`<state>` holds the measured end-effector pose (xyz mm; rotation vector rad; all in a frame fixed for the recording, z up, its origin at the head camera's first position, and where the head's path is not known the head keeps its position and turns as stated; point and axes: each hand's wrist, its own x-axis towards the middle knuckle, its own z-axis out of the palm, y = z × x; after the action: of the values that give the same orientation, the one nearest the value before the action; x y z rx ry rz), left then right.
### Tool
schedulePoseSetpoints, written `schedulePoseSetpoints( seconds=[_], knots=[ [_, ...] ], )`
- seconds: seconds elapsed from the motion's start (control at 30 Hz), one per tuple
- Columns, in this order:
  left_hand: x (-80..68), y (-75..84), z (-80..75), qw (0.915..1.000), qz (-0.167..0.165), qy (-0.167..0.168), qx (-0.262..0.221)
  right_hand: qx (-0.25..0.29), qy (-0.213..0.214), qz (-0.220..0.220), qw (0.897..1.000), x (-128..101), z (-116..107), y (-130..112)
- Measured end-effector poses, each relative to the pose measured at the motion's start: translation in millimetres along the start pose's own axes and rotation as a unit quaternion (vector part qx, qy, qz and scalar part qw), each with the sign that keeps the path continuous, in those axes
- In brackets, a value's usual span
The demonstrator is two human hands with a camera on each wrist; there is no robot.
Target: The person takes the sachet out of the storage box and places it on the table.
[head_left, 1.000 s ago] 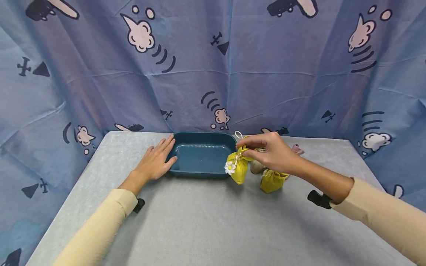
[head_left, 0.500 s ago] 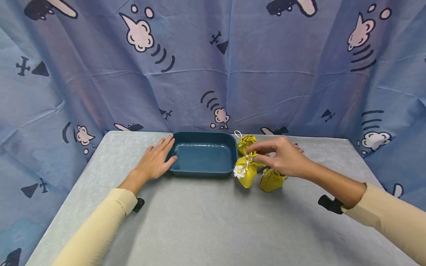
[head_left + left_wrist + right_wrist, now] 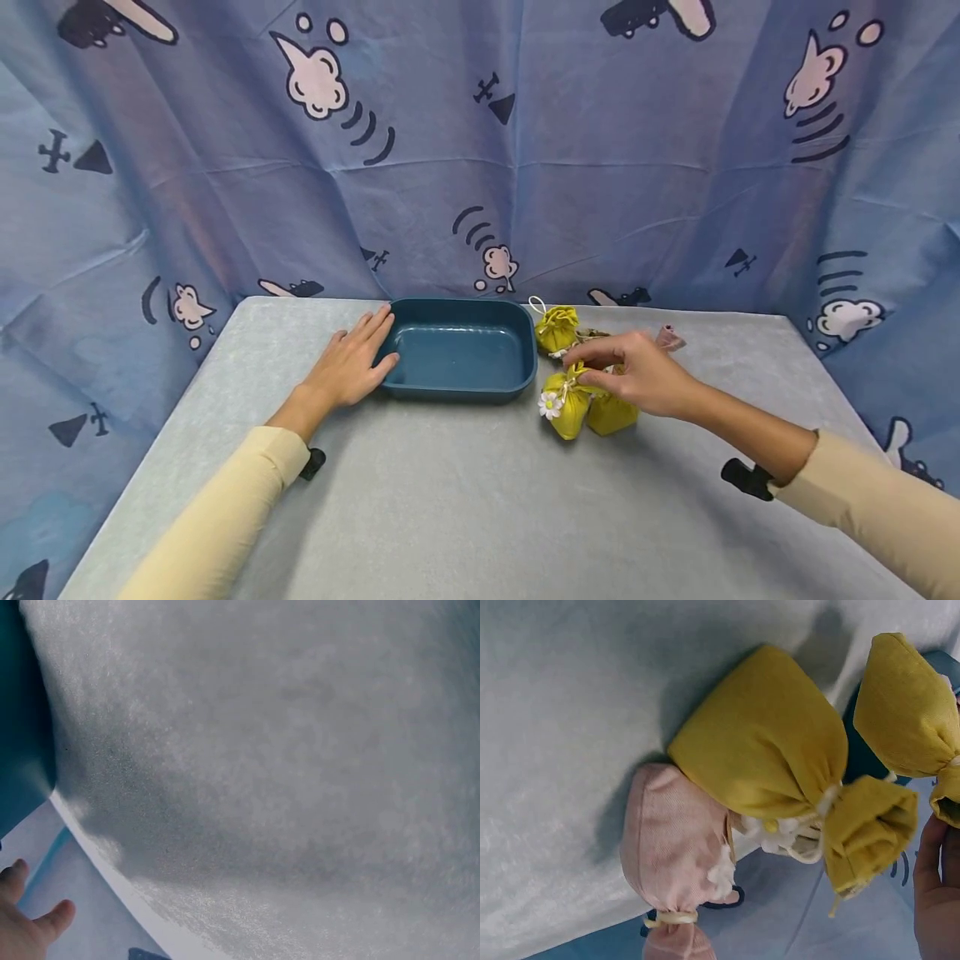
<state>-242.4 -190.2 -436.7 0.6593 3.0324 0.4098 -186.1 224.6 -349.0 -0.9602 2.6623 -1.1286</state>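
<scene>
My right hand pinches the gathered neck of a yellow drawstring pouch with a white daisy, right of the blue-green plastic bin. In the right wrist view that pouch hangs at the right edge, and the hand shows below its neck. My left hand lies with fingers extended at the bin's left rim. The left wrist view catches only its fingertips and a corner of the bin. Inside, the bin's visible floor is bare.
Behind the right hand sits a second yellow pouch, partly covered. A third yellow pouch stands against the bin's back right corner. One pink pouch leans beside a yellow one. A patterned blue curtain hangs behind the table.
My right hand has moved right and toward me with the yellow pouch, away from the bin's right rim. The third yellow pouch has come into fuller view. My left hand has stayed put.
</scene>
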Motion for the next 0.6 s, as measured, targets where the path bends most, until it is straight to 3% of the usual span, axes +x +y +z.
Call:
schedulePoseSetpoints(
  seconds=[0.33, 0.6],
  knots=[
    [0.3, 1.0, 1.2, 1.0000, 0.001, 0.001, -0.002, -0.024, -0.004, 0.010, 1.000, -2.1, 10.5, 7.9],
    [-0.8, 0.0, -0.7, 1.0000, -0.003, -0.006, 0.008, -0.022, -0.038, 0.028, 0.999, 0.2, 16.9, 12.7]
  ],
)
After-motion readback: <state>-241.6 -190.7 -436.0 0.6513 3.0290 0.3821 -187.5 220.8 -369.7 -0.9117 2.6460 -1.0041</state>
